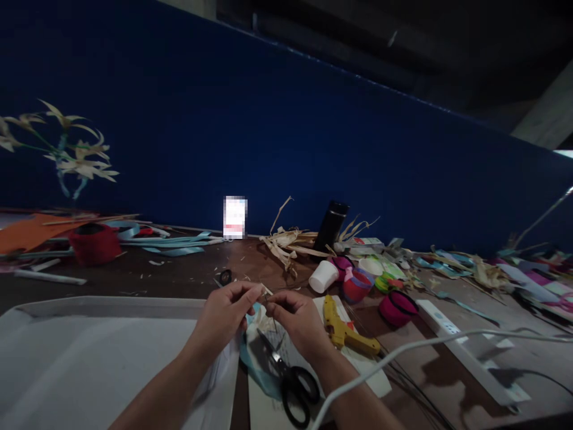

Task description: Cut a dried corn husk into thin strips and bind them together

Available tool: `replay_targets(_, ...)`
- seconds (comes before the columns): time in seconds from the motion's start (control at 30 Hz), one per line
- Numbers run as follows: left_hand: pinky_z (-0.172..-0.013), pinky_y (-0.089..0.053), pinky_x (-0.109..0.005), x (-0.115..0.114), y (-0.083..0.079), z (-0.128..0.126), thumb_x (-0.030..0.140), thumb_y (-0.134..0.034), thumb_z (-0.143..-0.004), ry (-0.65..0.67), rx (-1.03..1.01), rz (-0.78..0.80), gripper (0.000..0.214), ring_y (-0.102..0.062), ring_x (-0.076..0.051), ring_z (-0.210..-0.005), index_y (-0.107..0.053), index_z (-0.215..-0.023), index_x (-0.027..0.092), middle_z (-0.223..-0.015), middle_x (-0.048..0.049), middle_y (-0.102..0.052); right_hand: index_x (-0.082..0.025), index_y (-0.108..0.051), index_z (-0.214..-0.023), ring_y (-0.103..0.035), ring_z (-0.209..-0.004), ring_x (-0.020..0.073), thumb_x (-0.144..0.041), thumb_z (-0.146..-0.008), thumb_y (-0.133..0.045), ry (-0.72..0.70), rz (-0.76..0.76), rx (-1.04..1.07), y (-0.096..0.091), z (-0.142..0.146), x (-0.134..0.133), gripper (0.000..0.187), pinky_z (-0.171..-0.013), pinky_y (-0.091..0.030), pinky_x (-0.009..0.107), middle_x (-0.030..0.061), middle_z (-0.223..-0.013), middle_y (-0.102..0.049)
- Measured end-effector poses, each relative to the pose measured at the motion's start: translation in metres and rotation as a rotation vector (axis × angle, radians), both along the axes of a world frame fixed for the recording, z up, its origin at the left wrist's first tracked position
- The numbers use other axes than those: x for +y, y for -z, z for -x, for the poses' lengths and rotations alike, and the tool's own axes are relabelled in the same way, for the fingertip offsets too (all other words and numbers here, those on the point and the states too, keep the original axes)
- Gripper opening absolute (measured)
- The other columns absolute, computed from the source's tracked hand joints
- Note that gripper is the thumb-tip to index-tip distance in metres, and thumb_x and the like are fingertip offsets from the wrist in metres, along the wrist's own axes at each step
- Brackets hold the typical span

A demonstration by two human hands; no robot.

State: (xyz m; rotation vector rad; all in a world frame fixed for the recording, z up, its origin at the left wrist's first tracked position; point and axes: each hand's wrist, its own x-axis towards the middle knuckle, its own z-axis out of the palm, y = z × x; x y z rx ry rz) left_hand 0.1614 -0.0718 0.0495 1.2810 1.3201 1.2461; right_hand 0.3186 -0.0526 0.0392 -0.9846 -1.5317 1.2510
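Observation:
Near the middle of the table, my left hand [226,310] and my right hand [298,316] meet fingertip to fingertip. Both pinch a small, pale, thin strip [267,291], and a dark thread-like piece hangs below; the fingers hide most of it. Scissors with black handles [304,385] lie beneath my right forearm, blades partly apart. They rest over light blue material [255,367] and a sheet of paper [264,412]. A yellow glue gun [340,331] lies just right of my right hand. The rim of a white tray [134,301] runs beside my left forearm.
Dried husk strips [290,242] and a black bottle [331,227] stand at the back. A white cup [323,276] and ribbon rolls [398,307] sit right, near a power strip [470,352]. A white cable [389,357] crosses my right forearm. Husk flowers [80,164] rise left.

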Motion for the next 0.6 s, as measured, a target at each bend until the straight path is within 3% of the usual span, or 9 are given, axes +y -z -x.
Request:
replay_targets(0.3,-0.042,-0.034,-0.020,0.0004,0.0007,-0.0009,0.047,-0.057,-0.073,-0.010,0.013,-0.038,0.034,-0.043,-0.008,-0.042,-0.065,-0.081,0.015,-0.055,0.0032,-0.049,-0.015,-0.066,-0.069,-0.043,-0.056,0.0089,-0.030,-0.070,-0.067,-0.021,0.027,0.012,0.0006,0.0008,0.0001,0.015,-0.053,-0.034,0.020,-0.0027,-0.060,-0.056)
replay_targets(0.47,-0.043,-0.034,-0.020,-0.0010,-0.0020,-0.0009,0.045,-0.057,-0.073,-0.013,0.032,-0.038,0.031,-0.043,-0.008,-0.043,-0.065,-0.081,0.016,-0.054,0.0039,-0.049,-0.018,-0.069,-0.085,-0.051,-0.062,0.0101,-0.028,-0.068,-0.069,-0.036,0.090,0.089,0.0030,0.0007,0.0017,0.020,-0.060,-0.039,0.021,-0.0009,-0.070,-0.064)
replay_targets(0.6,-0.043,-0.034,-0.020,0.0007,0.0001,-0.0004,0.045,-0.058,-0.072,-0.017,0.026,-0.041,0.031,-0.044,-0.008,-0.043,-0.065,-0.080,0.016,-0.054,0.0039,-0.050,-0.019,-0.071,-0.086,-0.052,-0.062,0.0106,-0.025,-0.065,-0.070,-0.026,0.121,0.114,0.0025,0.0003,0.0037,0.022,-0.060,-0.040,0.022,-0.0004,-0.070,-0.065)
